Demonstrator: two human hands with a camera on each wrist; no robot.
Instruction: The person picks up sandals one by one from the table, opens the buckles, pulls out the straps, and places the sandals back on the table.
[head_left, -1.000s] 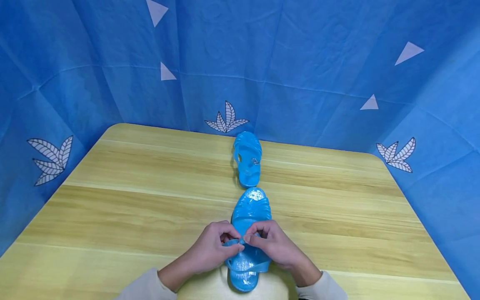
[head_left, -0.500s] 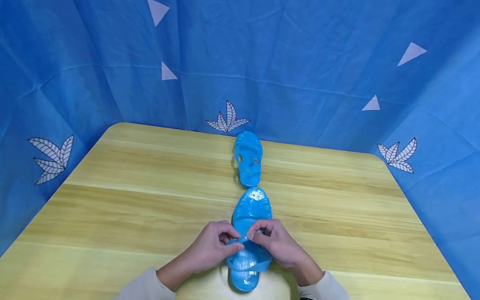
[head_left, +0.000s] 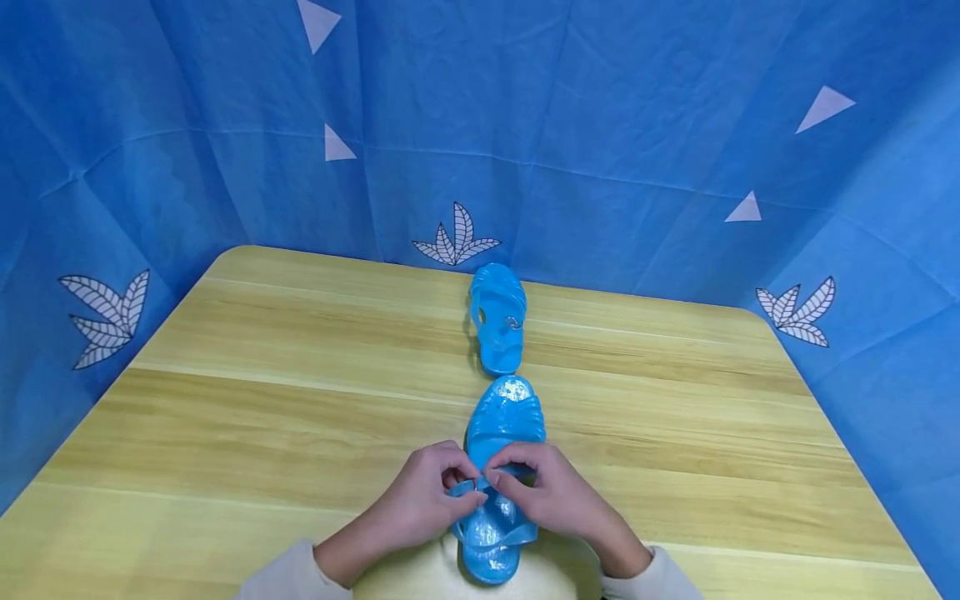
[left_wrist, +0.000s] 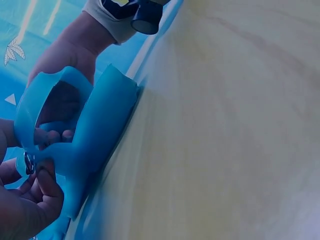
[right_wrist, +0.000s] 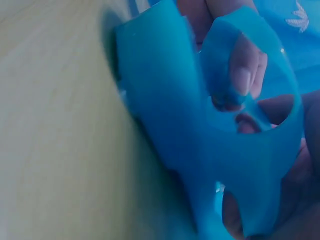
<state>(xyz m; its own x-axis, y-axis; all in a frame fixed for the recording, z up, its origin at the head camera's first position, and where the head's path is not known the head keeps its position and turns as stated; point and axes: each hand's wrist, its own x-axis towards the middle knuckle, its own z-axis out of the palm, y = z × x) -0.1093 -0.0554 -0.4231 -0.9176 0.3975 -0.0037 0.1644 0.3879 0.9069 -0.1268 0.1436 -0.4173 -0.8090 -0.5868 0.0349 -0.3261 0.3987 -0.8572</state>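
Note:
A glossy blue sandal lies toe-away on the wooden table, between both hands. My left hand pinches the left side of its strap next to a small metal buckle, thumb below and index finger above. From the other side my right hand pinches the loose strap end right beside the buckle, with thumb and forefinger meeting. The heel strap loops up behind the sole in the right wrist view. Fingers partly cover the strap ends in the head view.
A matching blue sandal lies straight ahead near the table's far edge, its own metal buckle showing. The wooden table runs up to a blue cloth backdrop with white triangles and leaf prints.
My right hand's fingertips shifted slightly right, then came back left toward the left hand, with the strap moving along. The left hand stays at the buckle.

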